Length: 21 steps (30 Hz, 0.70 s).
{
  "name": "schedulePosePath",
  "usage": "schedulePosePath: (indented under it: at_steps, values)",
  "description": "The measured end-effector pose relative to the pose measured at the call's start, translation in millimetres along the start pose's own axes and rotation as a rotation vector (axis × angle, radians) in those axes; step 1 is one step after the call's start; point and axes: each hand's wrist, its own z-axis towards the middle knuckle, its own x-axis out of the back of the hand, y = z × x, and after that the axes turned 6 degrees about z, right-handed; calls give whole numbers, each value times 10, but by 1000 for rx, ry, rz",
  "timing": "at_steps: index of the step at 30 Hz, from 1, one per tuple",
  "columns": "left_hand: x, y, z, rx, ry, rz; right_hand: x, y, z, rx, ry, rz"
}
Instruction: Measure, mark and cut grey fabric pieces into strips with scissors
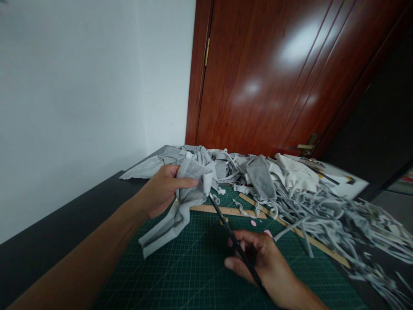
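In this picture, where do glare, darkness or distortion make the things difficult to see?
Head view: whitish glare patches on the glossy door; head view, right side: a near-black area with little detail; head view, overall: the door slants, likely from lens distortion or camera tilt, while the grey cloth in the left hand is dim but readable.

Strip [190,196] matt cloth; door [251,77] glossy wood; ruler [206,209] smooth wood.

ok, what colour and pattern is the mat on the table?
The mat is dark green with a fine, lighter grid; best in the head view.
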Motion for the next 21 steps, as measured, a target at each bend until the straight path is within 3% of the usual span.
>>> schedulePosePath:
  at_steps: [4,15,21]
  values:
    - [8,3,2,-58,6,3,12,1,9,-14,6,-13]
    - [72,-23,-3,-55,-42,100,44,12,-24,-57,-50,31]
    - [17,18,-29,-38,-96,53,36,7,-20,3,15,41]
